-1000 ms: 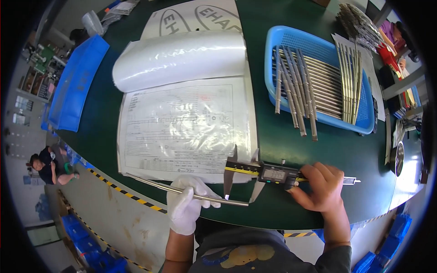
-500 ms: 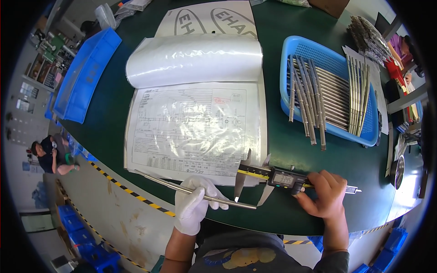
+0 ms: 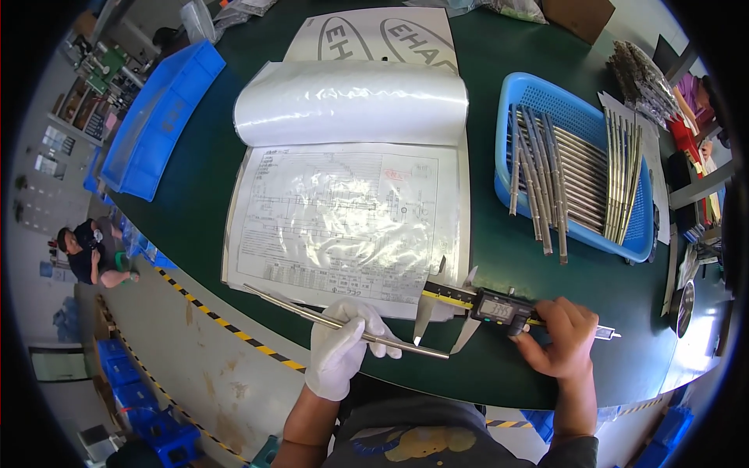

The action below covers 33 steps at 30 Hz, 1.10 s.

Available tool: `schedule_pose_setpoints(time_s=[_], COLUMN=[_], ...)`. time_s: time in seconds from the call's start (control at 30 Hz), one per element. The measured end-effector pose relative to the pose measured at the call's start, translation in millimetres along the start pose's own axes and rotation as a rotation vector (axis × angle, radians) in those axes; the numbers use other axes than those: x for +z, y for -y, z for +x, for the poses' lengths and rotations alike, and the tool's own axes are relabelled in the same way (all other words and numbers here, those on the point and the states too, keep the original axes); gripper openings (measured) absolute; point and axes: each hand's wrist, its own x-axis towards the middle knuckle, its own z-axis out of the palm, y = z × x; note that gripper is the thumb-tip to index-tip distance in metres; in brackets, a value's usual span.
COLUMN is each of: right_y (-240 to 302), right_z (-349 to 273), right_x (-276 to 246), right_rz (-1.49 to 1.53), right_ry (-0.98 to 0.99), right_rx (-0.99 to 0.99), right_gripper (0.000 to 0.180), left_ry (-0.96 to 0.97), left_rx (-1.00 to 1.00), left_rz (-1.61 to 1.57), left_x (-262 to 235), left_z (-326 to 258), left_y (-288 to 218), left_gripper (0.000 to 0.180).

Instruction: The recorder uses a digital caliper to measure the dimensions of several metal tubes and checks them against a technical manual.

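Observation:
In a white glove, my left hand point(image 3: 340, 351) is closed round a thin stepped metal rod point(image 3: 421, 350) near the table's front edge. The rod slants from upper left down to its right end. My bare right hand point(image 3: 563, 337) grips the beam of a digital caliper point(image 3: 498, 310), thumb by its roller. The caliper's long jaws stand apart and reach down to the rod's right end, one on each side of a stretch of it; I cannot tell whether both touch. A technical drawing in a clear sleeve point(image 3: 335, 210) lies open behind the rod.
A light-blue basket point(image 3: 511, 204) full of similar metal rods point(image 3: 573, 168) stands at the right. On the left is an empty blue bin point(image 3: 160, 125). Bundled rods in plastic point(image 3: 644, 82) lie at the far right. Another person point(image 3: 84, 249) sits away at the left.
The view has shifted slightly, so the whole bench appears a little further right. My hands keep the same holds on the rod and the caliper, with the jaws still at the rod's end.

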Motion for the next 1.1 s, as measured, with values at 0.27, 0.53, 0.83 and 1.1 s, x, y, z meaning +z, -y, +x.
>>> schedule_pose_setpoints(time_s=[0.27, 0.53, 0.83, 1.1], right_y=[0.1, 0.5, 1.0, -1.3], right_z=[-0.7, 2.0, 2.1, 1.6], right_x=[-2.0, 0.5, -0.8, 1.0], right_rz=[0.023, 0.014, -0.003, 0.015], right_ry=[0.001, -0.005, -0.001, -0.016], right_rx=[0.023, 0.001, 0.011, 0.003], right_gripper=[0.037, 0.035, 0.035, 0.036], left_ry=[0.019, -0.050, -0.049, -0.046], left_rx=[-0.021, 0.011, 0.017, 0.004], left_rz=[0.014, 0.048, 0.054, 0.032], left_x=[3.6, 5.1, 5.8, 5.6], left_z=[2.6, 0.4, 1.5, -0.4], left_y=[-0.5, -3.1, -1.9, -1.0], left_gripper=[0.019, 0.020, 0.022, 0.022])
